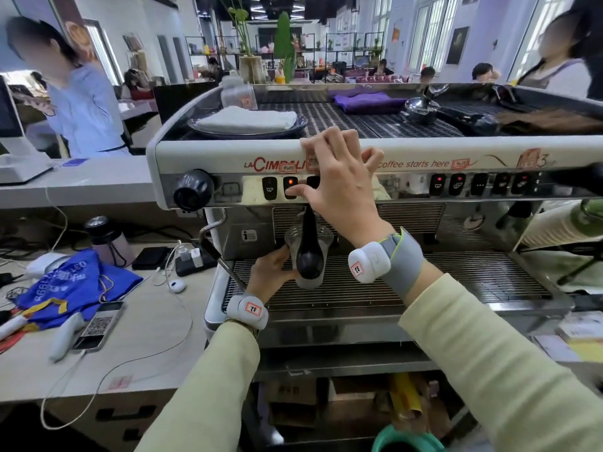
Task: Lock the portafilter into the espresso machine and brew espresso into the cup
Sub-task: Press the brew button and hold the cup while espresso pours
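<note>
The espresso machine [208, 158] fills the middle of the view. The portafilter's black handle [308, 252] sticks out toward me from the left group head. Behind the handle a clear plastic cup [323, 247] stands on the drip tray grate [456, 282]. My left hand [272, 272] wraps around the cup's left side. My right hand [339, 184] rests on the machine's front panel, fingers spread over the top edge, the thumb tip on a lit red button [290, 185] in the left button row. What is inside the cup is hidden by the handle.
A steam wand [217, 256] slants down left of the cup. On top of the machine lie a plate with a folded white cloth [244, 120], a purple cloth [365, 102] and a spare portafilter [424, 109]. Cables, a phone and a blue cloth [75, 285] cover the left counter. People stand behind.
</note>
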Available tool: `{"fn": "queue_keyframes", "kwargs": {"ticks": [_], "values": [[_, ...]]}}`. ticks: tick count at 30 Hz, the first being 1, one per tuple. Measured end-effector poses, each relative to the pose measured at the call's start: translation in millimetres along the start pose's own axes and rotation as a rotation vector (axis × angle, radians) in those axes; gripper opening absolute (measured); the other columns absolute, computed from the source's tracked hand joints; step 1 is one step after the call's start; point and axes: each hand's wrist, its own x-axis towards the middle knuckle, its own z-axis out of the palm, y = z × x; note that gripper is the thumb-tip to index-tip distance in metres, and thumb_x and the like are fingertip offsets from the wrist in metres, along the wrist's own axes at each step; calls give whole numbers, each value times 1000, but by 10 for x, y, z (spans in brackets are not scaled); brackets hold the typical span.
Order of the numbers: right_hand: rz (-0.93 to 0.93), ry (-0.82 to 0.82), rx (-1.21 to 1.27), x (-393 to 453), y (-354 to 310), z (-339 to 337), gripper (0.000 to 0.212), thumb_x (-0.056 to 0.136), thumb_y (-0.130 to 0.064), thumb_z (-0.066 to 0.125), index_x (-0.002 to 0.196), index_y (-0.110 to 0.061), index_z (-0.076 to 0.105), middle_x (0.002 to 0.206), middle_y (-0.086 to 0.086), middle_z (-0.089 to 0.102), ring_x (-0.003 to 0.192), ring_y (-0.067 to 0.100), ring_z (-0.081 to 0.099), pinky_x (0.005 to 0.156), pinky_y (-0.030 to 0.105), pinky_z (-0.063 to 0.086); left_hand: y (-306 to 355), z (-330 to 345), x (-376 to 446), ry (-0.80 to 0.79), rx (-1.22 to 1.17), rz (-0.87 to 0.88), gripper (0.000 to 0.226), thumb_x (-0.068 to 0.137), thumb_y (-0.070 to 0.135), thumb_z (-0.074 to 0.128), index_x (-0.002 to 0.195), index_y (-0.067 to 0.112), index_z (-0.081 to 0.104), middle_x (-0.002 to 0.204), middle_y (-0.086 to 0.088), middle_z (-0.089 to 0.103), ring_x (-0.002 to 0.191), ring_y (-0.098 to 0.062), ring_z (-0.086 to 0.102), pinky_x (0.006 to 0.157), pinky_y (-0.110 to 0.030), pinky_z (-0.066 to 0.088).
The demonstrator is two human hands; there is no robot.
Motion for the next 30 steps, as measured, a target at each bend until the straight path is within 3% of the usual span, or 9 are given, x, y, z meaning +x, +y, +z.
{"fn": "queue_keyframes", "kwargs": {"ticks": [6,9,11,15,18,22,25,27,30], "values": [[-16,-19,-2,-25,12,-9,64,64,-55,70,117,-23,54,115,-6,55,111,16,40,75,33,14,63,-21,-80,4,-1,-21,59,67,22,76,123,18,57,117,-7,67,114,-18,59,89,-25,41],[5,-23,95,-83,90,-50,60,74,-56,62,126,-27,52,126,-11,53,121,11,41,87,35,18,42,-71,-121,8,-23,-25,76,51,47,75,119,19,59,118,-4,68,113,-15,60,98,-32,45],[25,91,118,-182,162,-69,48,83,-48,58,125,-27,54,126,-11,56,118,7,42,88,32,18,-28,-99,-119,5,-36,-47,88,48,52,77,124,16,56,124,-4,64,119,-15,57,104,-36,43],[147,375,240,-477,343,-98,14,93,-22,49,101,-17,60,95,-1,64,90,11,51,83,32,26,-132,-144,-146,13,-97,-152,97,51,41,83,134,9,45,135,-8,56,126,-18,51,111,-41,37],[283,401,328,-795,440,-79,18,92,-12,42,88,-5,58,83,6,61,74,5,42,77,31,32,-81,-137,-197,0,-103,-208,80,70,17,77,138,4,37,143,-11,46,132,-21,43,115,-41,31],[578,92,451,-1092,600,58,19,92,-14,41,93,-4,57,81,9,60,75,22,56,68,32,42,15,-95,-274,-19,-180,-324,71,81,17,66,142,11,30,151,-6,30,140,-23,30,118,-37,23],[922,-379,508,-1085,849,258,27,93,-23,49,114,-8,58,114,14,63,106,35,58,81,27,38,-43,-167,-257,28,-185,-253,88,65,27,81,138,6,38,145,-10,44,134,-22,42,115,-40,30],[829,-665,470,-1087,1029,392,39,90,-31,55,122,-9,57,130,11,58,120,30,52,96,31,38,-215,-205,-172,28,-149,-243,108,43,44,90,134,6,44,137,-10,53,127,-20,50,112,-43,35],[665,-767,465,-1116,1181,521,52,81,-38,66,125,-11,57,133,8,57,125,27,50,109,37,36,-293,-214,-82,-48,-93,-215,117,29,59,86,129,9,51,133,-7,57,125,-17,52,112,-40,36]]}}
